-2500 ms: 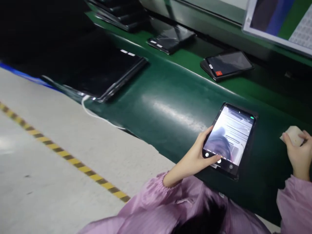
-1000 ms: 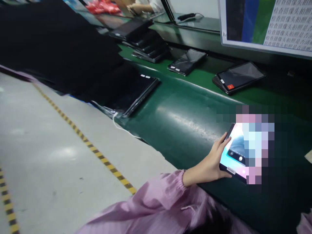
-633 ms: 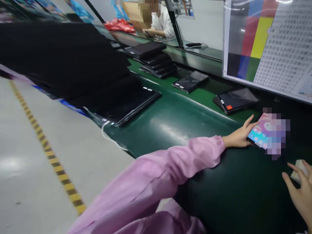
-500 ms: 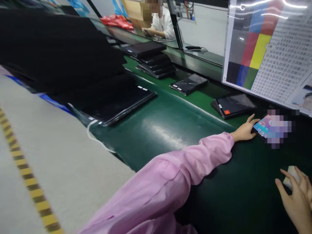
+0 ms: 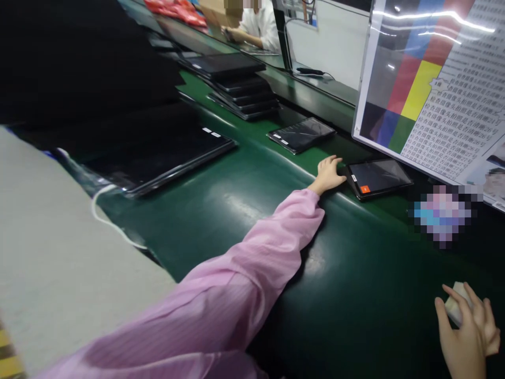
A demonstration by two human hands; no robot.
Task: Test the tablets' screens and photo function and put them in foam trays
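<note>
My left hand [image 5: 329, 173], in a pink sleeve, hovers by the left edge of a dark tablet [image 5: 382, 176] that carries an orange sticker and seems to rest on another one. Its fingers are apart and hold nothing. At the lower right, a small whitish block [image 5: 457, 310] sits in the fingers of my right hand [image 5: 469, 331]; its exact kind I cannot make out. A lit screen [image 5: 442, 213], partly blurred by pixelation, lies on the table to the right. Farther left lies another tablet [image 5: 302, 135] with white labels.
Stacked dark tablets [image 5: 244, 87] stand at the back of the green mat [image 5: 236, 210]. Large black panels [image 5: 158, 152] fill the left side. A printed colour chart [image 5: 426, 89] leans at the right. Across the bench sits a person [image 5: 260, 26] in white. A white cable [image 5: 114, 221] hangs at the table's edge.
My left hand has let go of the device with the lit screen and moved left to the tablet with the orange sticker. My right hand still holds the whitish block.
</note>
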